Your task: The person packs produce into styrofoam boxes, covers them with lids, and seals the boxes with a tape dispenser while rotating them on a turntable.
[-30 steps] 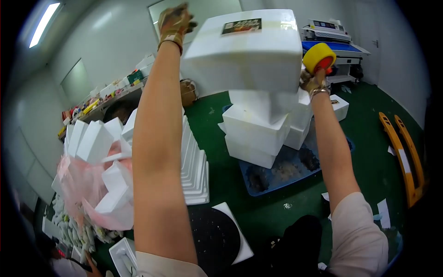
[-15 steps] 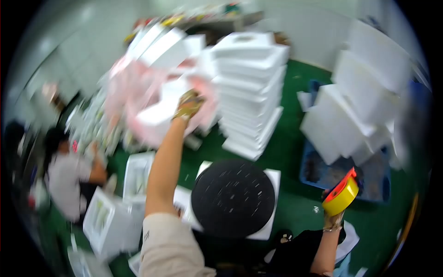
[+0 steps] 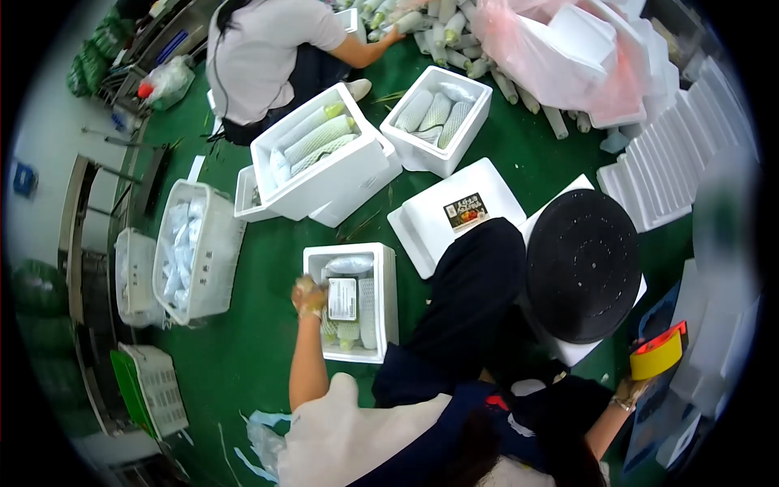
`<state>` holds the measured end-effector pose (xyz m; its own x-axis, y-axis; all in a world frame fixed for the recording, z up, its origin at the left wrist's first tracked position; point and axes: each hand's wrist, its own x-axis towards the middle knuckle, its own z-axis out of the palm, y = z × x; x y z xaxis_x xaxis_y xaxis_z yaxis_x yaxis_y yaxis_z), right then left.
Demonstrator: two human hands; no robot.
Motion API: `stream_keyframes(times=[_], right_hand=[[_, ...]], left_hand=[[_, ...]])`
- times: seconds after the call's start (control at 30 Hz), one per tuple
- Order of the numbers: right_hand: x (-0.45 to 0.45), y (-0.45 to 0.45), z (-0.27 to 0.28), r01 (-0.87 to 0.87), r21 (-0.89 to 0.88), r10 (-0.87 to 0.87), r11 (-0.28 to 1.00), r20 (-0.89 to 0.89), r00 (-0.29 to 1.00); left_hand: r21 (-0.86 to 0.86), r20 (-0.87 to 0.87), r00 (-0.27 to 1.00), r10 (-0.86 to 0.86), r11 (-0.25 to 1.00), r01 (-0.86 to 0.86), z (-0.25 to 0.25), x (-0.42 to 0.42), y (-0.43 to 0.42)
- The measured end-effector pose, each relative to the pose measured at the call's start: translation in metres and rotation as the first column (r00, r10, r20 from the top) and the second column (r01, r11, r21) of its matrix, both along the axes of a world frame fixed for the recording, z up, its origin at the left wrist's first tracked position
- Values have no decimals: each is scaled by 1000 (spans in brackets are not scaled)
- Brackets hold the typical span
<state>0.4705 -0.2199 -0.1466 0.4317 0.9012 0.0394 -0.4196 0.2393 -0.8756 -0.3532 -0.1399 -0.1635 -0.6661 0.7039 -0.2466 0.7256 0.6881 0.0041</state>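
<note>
My left hand (image 3: 308,297), in a stained work glove, is closed on the left wall of a white foam box (image 3: 388,296) on the floor. Inside the box lie net-wrapped vegetables (image 3: 367,312), a pale, glossy pack (image 3: 350,265) and a white printed label (image 3: 342,299). Out at the right, my gloved right hand (image 3: 630,393) grips a tape dispenser (image 3: 657,354) with a red top and a wide yellow roll. A foam lid (image 3: 422,231) with a dark printed sticker (image 3: 466,212) lies beyond the box, close to my knee.
A black round stool top (image 3: 583,266) rests over white foam at my right. Two filled foam boxes (image 3: 324,191) (image 3: 442,154) stand ahead, near a crouching person (image 3: 272,61). White baskets (image 3: 213,264) are left; stacked foam lids (image 3: 677,154) stand right.
My view has swung left and down. My left hand has gone from the pink bag and foam pieces to the packed box. The tape dispenser stays in my right hand.
</note>
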Motion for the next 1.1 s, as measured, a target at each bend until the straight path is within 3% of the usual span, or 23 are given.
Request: stream_keyframes(times=[0.07, 0.1, 0.13, 0.17, 0.2, 0.23, 0.27, 0.3, 0.37, 0.4, 0.57, 0.63, 0.67, 0.73, 0.8, 0.83, 0.87, 0.9, 0.93, 0.97, 1.0, 1.03, 1.1], right_hand=[[-60, 9, 36, 117, -69, -108, 991, 128, 986], [-67, 0, 23, 16, -30, -17, 999, -29, 999], [-148, 14, 85, 25, 52, -40, 998, 323, 946], [-165, 11, 96, 181, -118, -167, 976, 122, 978], [-181, 12, 103, 163, -157, -144, 974, 126, 982], [-177, -1, 65, 277, -132, -305, 952, -318, 898], [-162, -15, 38, 269, -152, -309, 951, -460, 832], [-199, 1, 90, 389, -321, -339, 864, 200, 919], [-222, -10, 134, 392, -387, -337, 834, 205, 919], [-226, -13, 135, 348, -397, -342, 849, 88, 935], [-214, -38, 110, 223, -469, -124, 854, 233, 965], [-210, -33, 65, 135, -407, -113, 903, 77, 991], [-209, -24, 27, 94, -284, -144, 954, -160, 977], [-227, 9, 84, -67, -394, 6, 916, -155, 988], [-240, 59, 71, -78, -584, 125, 808, 40, 991], [-243, 82, 69, 39, -612, 286, 790, 424, 859], [-249, 101, 65, 3, -534, 493, 845, 783, 380], [-258, 118, 72, -19, -329, 318, 944, 926, -201], [-265, 141, 65, -86, -269, 251, 959, 951, -179], [-268, 157, 59, -156, -320, 338, 934, 936, 101], [-272, 176, 45, -230, -380, 444, 896, 766, 465], [-277, 187, 35, -288, -410, 483, 866, 534, 694], [-297, 196, 36, -380, -413, 483, 828, 178, 858]], left_hand=[[-49, 136, 978, -161, 984, 169, -88, -9, -27], [-148, 408, 911, -54, 981, 125, -86, 21, -19], [-35, 362, 899, -247, 960, 278, -114, 55, -27], [40, 401, 845, -354, 928, 370, -121, 88, -17], [111, 410, 798, -442, 893, 437, -118, 118, 10], [173, 398, 766, -505, 861, 478, -108, 144, 34], [211, 366, 736, -570, 821, 531, -99, 172, 63], [235, 328, 716, -616, 788, 570, -87, 195, 87], [247, 268, 686, -676, 736, 630, -74, 231, 117], [229, 253, 698, -670, 742, 630, -64, 235, 123], [184, 192, 751, -632, 775, 605, -49, 241, 132], [175, 179, 772, -610, 792, 585, -44, 236, 131], [175, 169, 785, -596, 802, 571, -43, 230, 131], [194, 152, 804, -575, 815, 547, -44, 212, 129], [210, 157, 833, -530, 842, 496, -52, 173, 114], [216, 171, 856, -488, 866, 451, -55, 145, 95], [217, 186, 884, -430, 895, 389, -62, 109, 66], [207, 204, 902, -381, 917, 340, -66, 77, 34], [204, 221, 919, -326, 937, 284, -66, 58, 6], [201, 233, 930, -284, 950, 239, -63, 52, -14], [195, 238, 941, -241, 961, 197, -59, 52, -38], [218, 365, 900, -236, 962, 164, -48, 74, -32], [145, 295, 934, -201, 976, 164, -51, 101, -30]])
